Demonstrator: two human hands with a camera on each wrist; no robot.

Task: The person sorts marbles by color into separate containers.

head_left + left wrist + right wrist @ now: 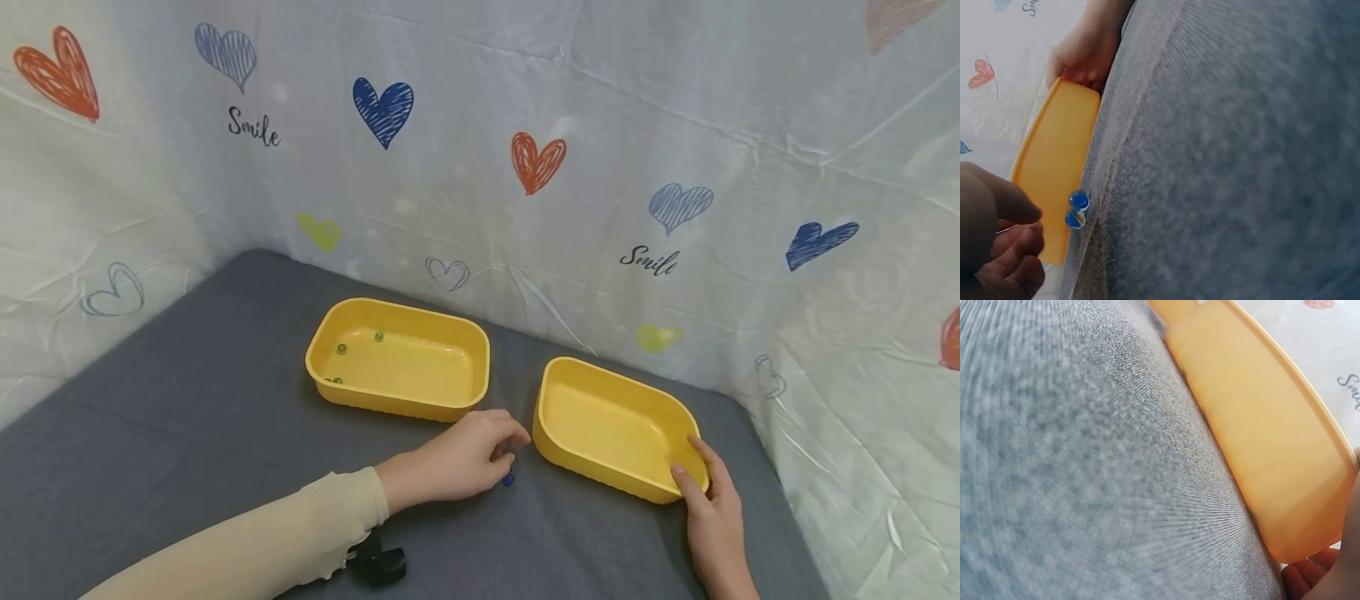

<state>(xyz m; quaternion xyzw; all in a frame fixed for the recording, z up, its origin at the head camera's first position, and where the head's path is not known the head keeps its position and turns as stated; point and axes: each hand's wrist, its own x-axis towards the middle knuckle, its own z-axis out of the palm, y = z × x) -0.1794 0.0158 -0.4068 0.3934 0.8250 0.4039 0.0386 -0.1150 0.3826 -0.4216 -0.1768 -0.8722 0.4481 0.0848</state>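
My left hand (468, 454) hovers over the cloth between two yellow trays, its fingers loosely bent and no object visible in them. Just by its fingertips lie blue marbles (508, 480); the left wrist view shows two blue glass marbles (1077, 209) close together, apart from the hand (1007, 231). At the right, my right hand (716, 508) grips the near right corner of the right yellow tray (600, 479), thumb over the rim. That tray's visible floor holds nothing. Several green marbles (342, 349) lie in the left yellow tray (397, 404), toward its left side.
Dark grey cloth (187, 433) covers the table. A white curtain (480, 83) printed with hearts hangs behind and at both sides. A black device (378, 562) sits under the left forearm.
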